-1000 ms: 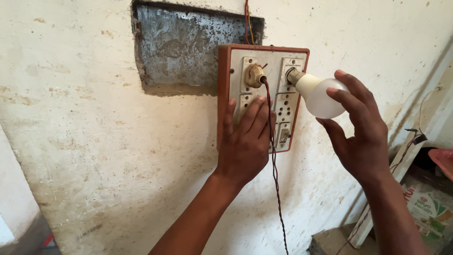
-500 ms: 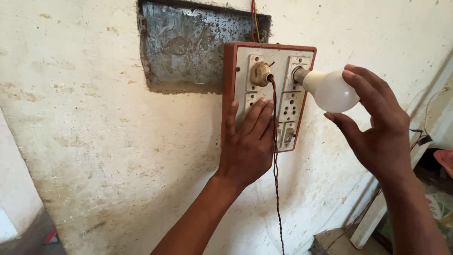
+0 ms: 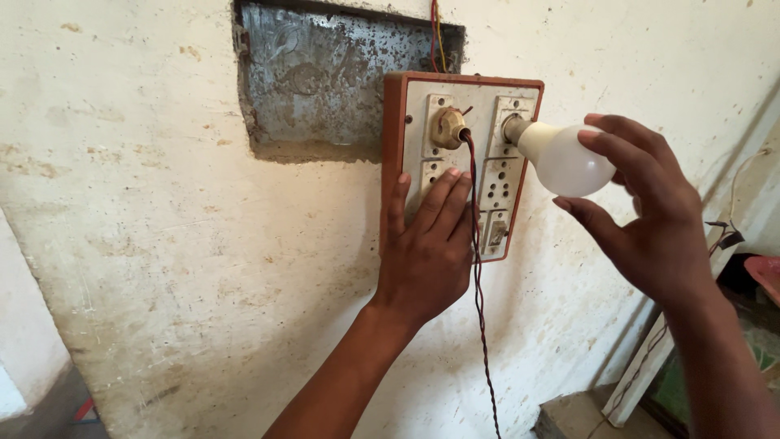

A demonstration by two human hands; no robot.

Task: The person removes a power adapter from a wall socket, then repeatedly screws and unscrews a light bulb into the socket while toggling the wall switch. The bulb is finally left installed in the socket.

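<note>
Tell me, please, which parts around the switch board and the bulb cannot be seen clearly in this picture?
- Head view: the lower left part of the switch board is hidden under the left hand.
- The far side of the white bulb is covered by the right hand; the fingers' grip cannot be judged.
- The twisted wire is cut off by the bottom edge.
- The socket holes are too small to tell apart.

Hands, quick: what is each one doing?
Left hand: open, flat against the switchboard.
Right hand: fingers curled round the white bulb, holding it.
</note>
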